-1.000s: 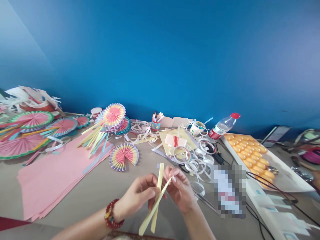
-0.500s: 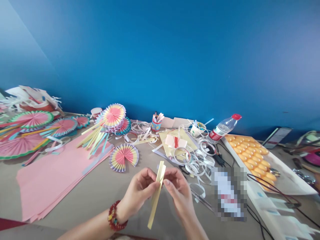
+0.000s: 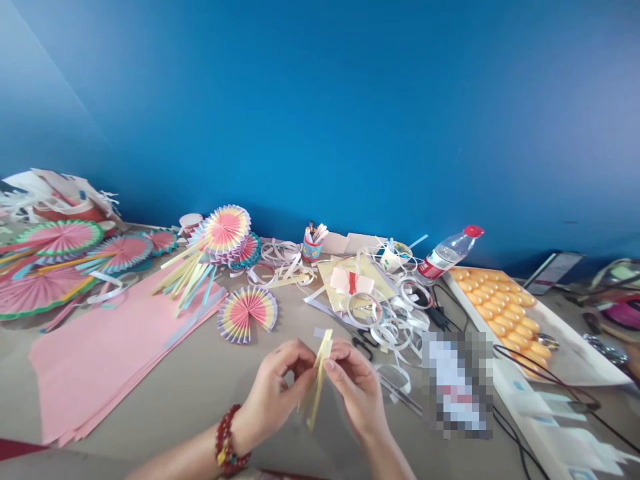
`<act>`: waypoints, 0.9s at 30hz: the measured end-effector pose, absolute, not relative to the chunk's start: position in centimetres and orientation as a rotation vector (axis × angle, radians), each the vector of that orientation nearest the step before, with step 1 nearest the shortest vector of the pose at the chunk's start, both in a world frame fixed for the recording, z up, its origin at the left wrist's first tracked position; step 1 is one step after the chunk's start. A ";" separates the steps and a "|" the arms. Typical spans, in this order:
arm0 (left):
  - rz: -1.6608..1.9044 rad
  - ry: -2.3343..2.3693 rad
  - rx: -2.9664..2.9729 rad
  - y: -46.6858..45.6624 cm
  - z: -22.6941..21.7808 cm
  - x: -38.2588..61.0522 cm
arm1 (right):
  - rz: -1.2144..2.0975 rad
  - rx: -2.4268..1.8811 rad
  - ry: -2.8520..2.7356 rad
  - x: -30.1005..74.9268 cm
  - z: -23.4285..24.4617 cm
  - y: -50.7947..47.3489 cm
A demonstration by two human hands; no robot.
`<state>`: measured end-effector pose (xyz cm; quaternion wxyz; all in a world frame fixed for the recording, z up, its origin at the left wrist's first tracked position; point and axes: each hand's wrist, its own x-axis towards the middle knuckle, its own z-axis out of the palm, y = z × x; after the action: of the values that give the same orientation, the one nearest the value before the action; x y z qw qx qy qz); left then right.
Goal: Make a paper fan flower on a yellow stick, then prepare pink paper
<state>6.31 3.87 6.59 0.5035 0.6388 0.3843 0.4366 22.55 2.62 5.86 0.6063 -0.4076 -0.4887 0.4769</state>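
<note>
Between my two hands stands a narrow folded strip of yellow paper, tilted and a little blurred at its lower end. My left hand pinches it from the left between thumb and fingers. From the other side my right hand grips its edge near the top, with the thumb facing me. Beyond my hands lies a pleated paper fan in pink, yellow and lilac, with a gap at its lower side. Black scissor handles show in part behind my right hand.
Pink paper sheets and finished fans lie to the left. Tangled white strips are at the right. Farther back stand a pen cup and a bottle. An orange-filled tray and black cables are far right.
The yellow strip has turned in my fingers, so its narrower side faces me and its lower end looks split and blurred. Both hands keep hold of it in nearly the same spot.
</note>
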 end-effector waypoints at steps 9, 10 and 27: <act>0.931 0.844 1.403 3.7 6.5 6.3 | 1.133 -1.077 -1.030 22.0 6.1 2.9; 0.922 0.843 1.393 3.7 6.5 6.3 | 1.116 -1.082 -1.039 22.0 6.2 3.0; 0.815 1.009 1.525 5.9 6.8 3.6 | 0.719 -1.201 -1.689 22.6 5.0 2.3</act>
<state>3.58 5.95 6.80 0.5393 0.6415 0.4243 0.3429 22.63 2.26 4.98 0.4563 -0.4872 -0.6851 0.2917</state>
